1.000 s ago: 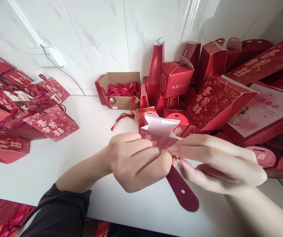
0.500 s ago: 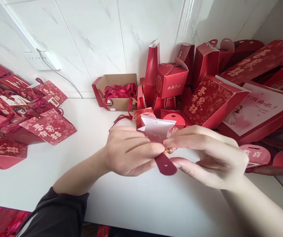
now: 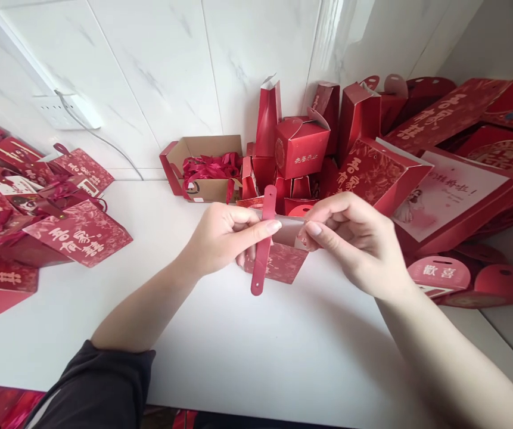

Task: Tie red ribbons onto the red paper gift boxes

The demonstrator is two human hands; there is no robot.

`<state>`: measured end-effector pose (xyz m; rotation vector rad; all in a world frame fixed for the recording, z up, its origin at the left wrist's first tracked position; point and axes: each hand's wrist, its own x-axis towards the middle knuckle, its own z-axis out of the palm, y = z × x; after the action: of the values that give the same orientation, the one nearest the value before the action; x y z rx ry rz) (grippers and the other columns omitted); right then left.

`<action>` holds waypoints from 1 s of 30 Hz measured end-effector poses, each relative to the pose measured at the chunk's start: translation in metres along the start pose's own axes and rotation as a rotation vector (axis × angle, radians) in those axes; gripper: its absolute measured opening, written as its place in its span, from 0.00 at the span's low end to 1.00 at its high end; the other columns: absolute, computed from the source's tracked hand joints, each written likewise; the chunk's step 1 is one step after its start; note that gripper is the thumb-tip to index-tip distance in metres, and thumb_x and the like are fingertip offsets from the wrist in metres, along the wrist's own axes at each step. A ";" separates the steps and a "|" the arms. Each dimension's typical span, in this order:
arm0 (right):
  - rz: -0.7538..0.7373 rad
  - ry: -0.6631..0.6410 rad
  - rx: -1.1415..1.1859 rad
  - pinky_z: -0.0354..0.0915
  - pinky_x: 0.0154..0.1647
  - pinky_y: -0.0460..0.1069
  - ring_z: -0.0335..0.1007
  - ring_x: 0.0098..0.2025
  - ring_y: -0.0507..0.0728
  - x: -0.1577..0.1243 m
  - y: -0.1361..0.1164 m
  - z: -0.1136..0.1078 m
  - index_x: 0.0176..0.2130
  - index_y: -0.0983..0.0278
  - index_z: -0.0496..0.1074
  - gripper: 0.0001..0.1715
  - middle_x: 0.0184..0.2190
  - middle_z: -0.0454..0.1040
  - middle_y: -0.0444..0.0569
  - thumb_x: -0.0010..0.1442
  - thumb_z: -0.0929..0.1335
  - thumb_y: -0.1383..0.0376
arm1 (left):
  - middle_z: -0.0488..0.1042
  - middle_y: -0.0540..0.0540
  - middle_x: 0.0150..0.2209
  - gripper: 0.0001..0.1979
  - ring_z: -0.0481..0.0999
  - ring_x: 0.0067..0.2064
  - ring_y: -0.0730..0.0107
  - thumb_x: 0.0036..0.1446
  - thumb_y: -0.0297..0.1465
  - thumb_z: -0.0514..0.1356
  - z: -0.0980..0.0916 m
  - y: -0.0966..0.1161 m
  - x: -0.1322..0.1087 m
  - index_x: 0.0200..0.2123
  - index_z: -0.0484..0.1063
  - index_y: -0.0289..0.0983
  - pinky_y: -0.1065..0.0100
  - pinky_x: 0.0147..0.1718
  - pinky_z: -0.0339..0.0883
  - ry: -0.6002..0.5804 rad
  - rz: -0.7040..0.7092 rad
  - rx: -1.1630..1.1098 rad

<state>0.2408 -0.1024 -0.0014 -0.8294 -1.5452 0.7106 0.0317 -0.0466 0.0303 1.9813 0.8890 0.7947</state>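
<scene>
Left hand (image 3: 220, 241) pinching strap (image 3: 263, 262) and bag (image 3: 287, 262); right hand (image 3: 361, 250) pinching bag's edge; box (image 3: 438, 271) at right reads "歡喜".

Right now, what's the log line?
left hand holds strap and bag; right hand at bag's edge; bag top open; ribbon in cardboard box

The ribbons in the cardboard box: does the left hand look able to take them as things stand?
Probably not at once: the left hand holds the red strap under its thumb. Otherwise the way looks free, since the cardboard box is open above the ribbons.
</scene>
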 end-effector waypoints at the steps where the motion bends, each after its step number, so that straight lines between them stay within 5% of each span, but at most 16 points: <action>1: 0.047 -0.018 0.016 0.68 0.31 0.48 0.69 0.29 0.52 0.001 0.002 0.001 0.39 0.61 0.72 0.02 0.29 0.73 0.44 0.64 0.70 0.64 | 0.68 0.53 0.13 0.18 0.65 0.14 0.81 0.59 0.40 0.63 0.000 -0.002 0.002 0.21 0.74 0.34 0.77 0.13 0.59 0.023 -0.005 -0.023; 6: 0.278 -0.147 0.165 0.68 0.32 0.47 0.69 0.30 0.51 0.001 0.010 0.014 0.35 0.64 0.75 0.09 0.28 0.73 0.44 0.62 0.72 0.60 | 0.70 0.52 0.15 0.19 0.67 0.15 0.81 0.58 0.40 0.64 0.008 -0.008 0.006 0.20 0.71 0.34 0.78 0.14 0.62 0.152 0.020 -0.105; 13: 0.329 -0.164 0.064 0.66 0.30 0.47 0.68 0.28 0.50 0.000 0.007 0.011 0.32 0.64 0.77 0.09 0.27 0.75 0.44 0.56 0.75 0.60 | 0.75 0.49 0.24 0.16 0.74 0.23 0.73 0.58 0.44 0.62 0.010 -0.010 0.004 0.33 0.74 0.35 0.71 0.21 0.69 -0.024 0.044 -0.078; 18: 0.240 0.017 -0.007 0.66 0.29 0.46 0.67 0.26 0.50 0.006 -0.001 -0.005 0.31 0.63 0.75 0.09 0.25 0.73 0.43 0.60 0.73 0.60 | 0.72 0.46 0.45 0.29 0.73 0.42 0.64 0.47 0.40 0.70 -0.003 -0.012 0.007 0.53 0.70 0.44 0.65 0.38 0.68 -0.086 0.104 0.430; 24: 0.176 0.293 0.065 0.66 0.34 0.47 0.67 0.30 0.51 0.018 0.029 -0.017 0.30 0.62 0.74 0.11 0.27 0.71 0.43 0.58 0.74 0.58 | 0.67 0.50 0.34 0.21 0.72 0.37 0.66 0.57 0.37 0.61 -0.011 -0.018 0.009 0.55 0.69 0.45 0.67 0.33 0.64 -0.176 -0.060 0.555; 30: 0.439 0.006 0.311 0.66 0.34 0.47 0.65 0.29 0.50 0.020 0.048 -0.013 0.31 0.63 0.74 0.14 0.27 0.69 0.43 0.56 0.75 0.55 | 0.69 0.49 0.38 0.10 0.71 0.36 0.70 0.58 0.29 0.58 -0.019 -0.018 0.009 0.43 0.74 0.43 0.68 0.33 0.65 -0.275 0.092 0.623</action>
<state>0.2584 -0.0589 -0.0279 -0.9387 -1.2117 1.2317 0.0163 -0.0239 0.0262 2.6088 0.9577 0.2864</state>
